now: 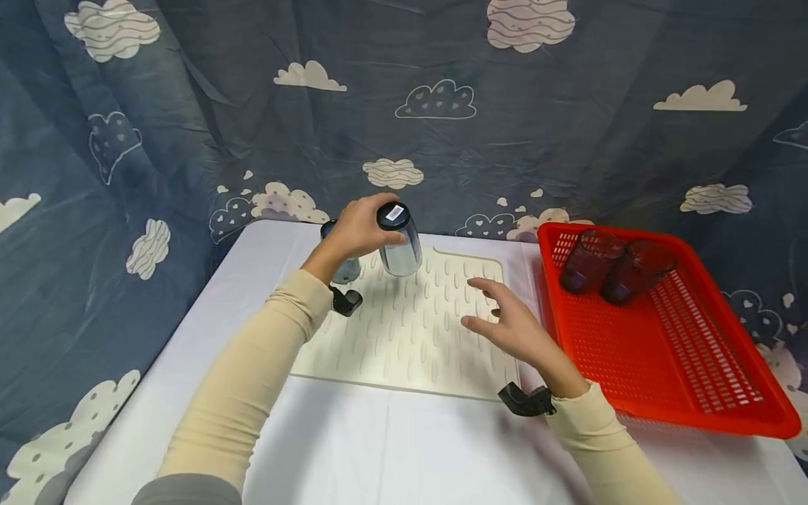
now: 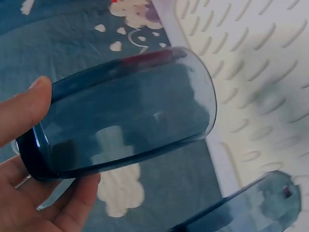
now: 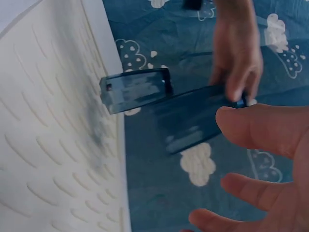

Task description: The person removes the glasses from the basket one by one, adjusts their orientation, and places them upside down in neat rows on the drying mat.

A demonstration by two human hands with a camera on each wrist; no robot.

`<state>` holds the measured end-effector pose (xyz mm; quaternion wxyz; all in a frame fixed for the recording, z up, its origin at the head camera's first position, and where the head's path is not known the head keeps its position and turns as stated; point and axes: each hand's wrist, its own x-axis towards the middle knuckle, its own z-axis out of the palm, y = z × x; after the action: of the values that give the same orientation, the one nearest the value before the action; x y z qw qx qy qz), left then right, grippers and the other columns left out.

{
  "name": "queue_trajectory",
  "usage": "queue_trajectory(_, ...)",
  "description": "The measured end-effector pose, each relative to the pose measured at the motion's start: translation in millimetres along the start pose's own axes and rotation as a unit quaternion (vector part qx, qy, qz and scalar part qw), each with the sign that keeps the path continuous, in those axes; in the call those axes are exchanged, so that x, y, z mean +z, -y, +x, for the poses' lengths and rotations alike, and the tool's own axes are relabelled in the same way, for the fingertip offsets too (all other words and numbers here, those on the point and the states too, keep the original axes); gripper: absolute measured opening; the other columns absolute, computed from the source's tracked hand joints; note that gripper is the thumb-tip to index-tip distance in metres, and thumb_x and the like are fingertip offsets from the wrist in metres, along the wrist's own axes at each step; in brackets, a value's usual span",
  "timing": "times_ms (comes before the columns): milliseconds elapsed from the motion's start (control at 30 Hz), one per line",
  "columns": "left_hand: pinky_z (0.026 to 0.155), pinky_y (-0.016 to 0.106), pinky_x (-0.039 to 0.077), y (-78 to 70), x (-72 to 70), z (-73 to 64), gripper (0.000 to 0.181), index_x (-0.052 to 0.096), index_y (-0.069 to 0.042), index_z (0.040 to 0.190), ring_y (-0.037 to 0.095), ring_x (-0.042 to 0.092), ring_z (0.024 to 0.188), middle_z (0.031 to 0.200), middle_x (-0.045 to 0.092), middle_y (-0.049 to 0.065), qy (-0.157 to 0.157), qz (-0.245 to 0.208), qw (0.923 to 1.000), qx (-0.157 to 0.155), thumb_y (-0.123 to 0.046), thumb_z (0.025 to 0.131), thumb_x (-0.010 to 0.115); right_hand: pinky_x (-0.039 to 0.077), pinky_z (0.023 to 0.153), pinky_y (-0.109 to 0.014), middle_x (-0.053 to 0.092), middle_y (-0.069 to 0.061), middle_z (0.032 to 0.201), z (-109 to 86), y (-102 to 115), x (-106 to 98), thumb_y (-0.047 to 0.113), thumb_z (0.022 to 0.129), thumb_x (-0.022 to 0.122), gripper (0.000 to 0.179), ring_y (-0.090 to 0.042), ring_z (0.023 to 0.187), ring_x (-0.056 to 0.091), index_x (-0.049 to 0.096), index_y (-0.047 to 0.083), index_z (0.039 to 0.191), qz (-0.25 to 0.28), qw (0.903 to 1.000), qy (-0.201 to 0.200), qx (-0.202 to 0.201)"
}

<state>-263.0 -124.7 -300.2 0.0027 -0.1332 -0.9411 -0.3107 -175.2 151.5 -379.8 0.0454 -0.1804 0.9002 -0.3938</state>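
Upside down over the cream ridged mat [image 1: 435, 322], a bluish drinking glass [image 1: 402, 251] is gripped near its base by my left hand [image 1: 362, 228]. In the left wrist view, thumb and fingers pinch the dark base end of this glass [image 2: 130, 116], its rim pointing toward the mat. A second glass [image 1: 346, 271] stands base-up on the mat behind my left hand, partly hidden by it. My right hand [image 1: 514, 326] hovers above the mat's right part, fingers spread and holding nothing; in the right wrist view its thumb [image 3: 260, 125] appears in front of the held glass.
At the right sits a red plastic basket [image 1: 606, 379] with perforated sides. Two dark-looking glasses [image 1: 590, 259] lean in its far left corner. A white cloth [image 1: 353, 442] covers the table, and a dark cloud-patterned curtain [image 1: 435, 161] hangs behind and at the left.
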Motion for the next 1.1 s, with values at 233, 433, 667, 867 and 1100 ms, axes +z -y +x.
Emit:
queue_trajectory(233,0.093,0.044,0.051,19.1,19.0,5.5,0.069,0.049,-0.016,0.146,0.030,0.062,0.113,0.136,0.061,0.011,-0.016,-0.021,0.9994,-0.023,-0.028,0.084,0.079,0.044,0.106,-0.060,0.043,-0.020,0.150,-15.2,4.9,-16.1,0.019,0.088,0.070,0.065,-0.044,0.137,0.041,0.043,0.006,0.146,-0.030,0.9995,0.002,0.009)
queue_trajectory(433,0.098,0.044,0.051,27.1,36.3,9.3,0.068,0.050,-0.015,0.145,0.030,0.062,0.117,0.135,0.062,0.013,-0.027,-0.038,0.9975,-0.053,-0.025,0.084,0.079,0.044,0.106,-0.062,0.041,-0.021,0.152,-22.3,3.0,-24.8,0.025,0.087,0.072,0.069,-0.043,0.137,0.041,0.041,0.007,0.147,-0.055,0.9982,0.007,0.022)
queue_trajectory(667,0.106,0.047,0.046,36.4,54.1,14.2,0.071,0.047,-0.014,0.147,0.034,0.056,0.127,0.141,0.058,0.013,-0.042,-0.039,0.9946,-0.086,-0.028,0.085,0.078,0.045,0.105,-0.062,0.042,-0.021,0.151,-31.8,-1.5,-36.1,0.025,0.087,0.073,0.070,-0.041,0.134,0.043,0.041,0.007,0.147,-0.060,0.9979,0.007,0.024)
queue_trajectory(867,0.108,0.046,0.045,39.8,62.5,16.1,0.072,0.047,-0.012,0.147,0.035,0.053,0.131,0.143,0.057,0.015,-0.050,-0.043,0.9940,-0.087,-0.026,0.084,0.078,0.047,0.102,-0.062,0.043,-0.022,0.148,-39.1,-6.6,-44.9,0.025,0.087,0.073,0.070,-0.041,0.127,0.046,0.041,0.006,0.146,-0.071,0.9973,0.001,0.020)
queue_trajectory(1100,0.107,0.048,0.046,38.8,70.8,19.2,0.071,0.046,-0.013,0.148,0.037,0.052,0.131,0.143,0.056,0.015,-0.045,-0.052,0.9934,-0.093,-0.025,0.085,0.077,0.042,0.104,-0.067,0.042,-0.022,0.150,-44.6,-13.1,-51.6,0.028,0.087,0.075,0.073,-0.042,0.131,0.043,0.040,0.006,0.147,-0.083,0.9961,-0.005,0.031)
